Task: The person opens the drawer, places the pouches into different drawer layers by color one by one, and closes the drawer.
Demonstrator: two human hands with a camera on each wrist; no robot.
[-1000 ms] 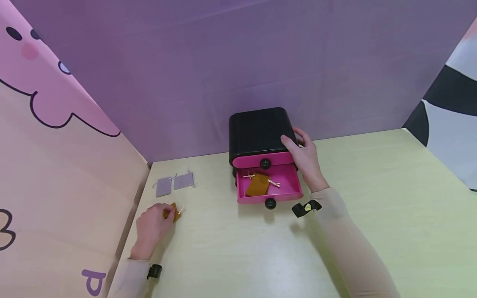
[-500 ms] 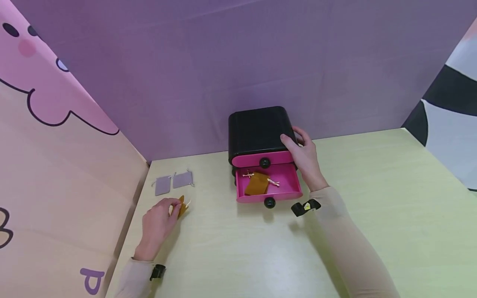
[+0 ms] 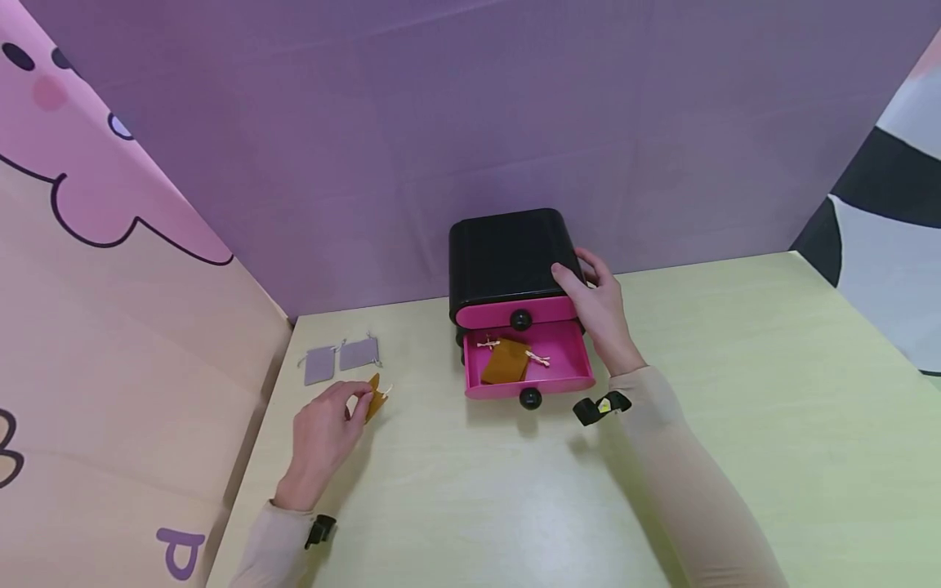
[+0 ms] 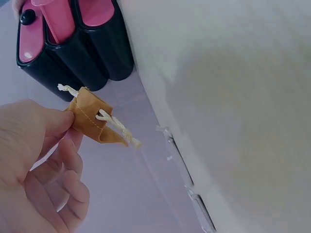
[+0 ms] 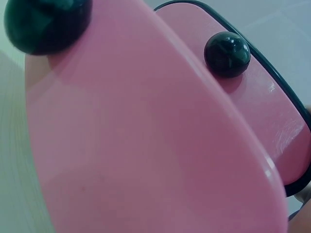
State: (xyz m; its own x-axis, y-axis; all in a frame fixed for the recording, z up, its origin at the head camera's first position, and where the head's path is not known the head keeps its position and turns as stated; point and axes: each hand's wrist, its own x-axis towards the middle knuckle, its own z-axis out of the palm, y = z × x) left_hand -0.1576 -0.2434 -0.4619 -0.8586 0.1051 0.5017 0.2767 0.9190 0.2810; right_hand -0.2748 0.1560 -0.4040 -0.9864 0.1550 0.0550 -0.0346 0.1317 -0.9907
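Observation:
My left hand (image 3: 327, 437) pinches a small mustard-brown drawstring pouch (image 3: 376, 398) between thumb and fingertips. In the left wrist view the pouch (image 4: 92, 116) hangs clear of the tabletop, its cream cords dangling. A black drawer cabinet (image 3: 507, 257) with pink drawers stands against the back wall. My right hand (image 3: 599, 310) grips its right side, thumb on the top edge and fingers round the side. Below the top drawer, a pink drawer (image 3: 566, 351) is pulled out, and another mustard-brown pouch (image 3: 506, 362) lies in it. The right wrist view is filled by the drawer front (image 5: 146, 136).
Two grey drawstring pouches, a left one (image 3: 319, 365) and a right one (image 3: 359, 354), lie flat on the pale wooden table (image 3: 456, 490) at the left. A purple cloth wall (image 3: 367, 163) rises behind, and a printed panel (image 3: 110, 351) borders the left side.
My left hand has carried the brown pouch to the right and slightly away from me, toward the cabinet. My right hand keeps its grip on the cabinet, and the pulled-out drawer stays as it was.

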